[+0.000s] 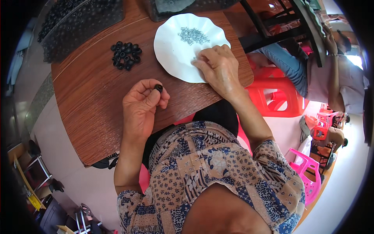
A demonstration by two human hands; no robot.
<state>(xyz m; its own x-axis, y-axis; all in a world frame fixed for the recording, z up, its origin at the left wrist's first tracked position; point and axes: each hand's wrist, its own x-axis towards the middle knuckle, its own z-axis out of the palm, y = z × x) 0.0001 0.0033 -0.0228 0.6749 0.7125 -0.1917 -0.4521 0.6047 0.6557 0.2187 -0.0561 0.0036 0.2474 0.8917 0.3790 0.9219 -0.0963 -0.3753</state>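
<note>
My left hand (141, 105) pinches a small black ring-like part (158, 88) with a hole through it, between thumb and fingertips above the table. Over the right side of a white scalloped plate (167, 54), my right hand (219, 68) has thumb and forefinger pressed together. Something tiny may be at those fingertips, too small to make out. On the plate's far part lies a heap of small clear or silvery pieces (193, 35). Several more black ring-like parts (126, 55) sit in a loose cluster on the wood, left of the plate.
The brown wood-grain table (89, 113) carries a large clear bag of black parts (83, 33) at the far left. Another container (171, 8) stands behind the plate. A red stool (278, 93) and a seated person (323, 78) are to the right.
</note>
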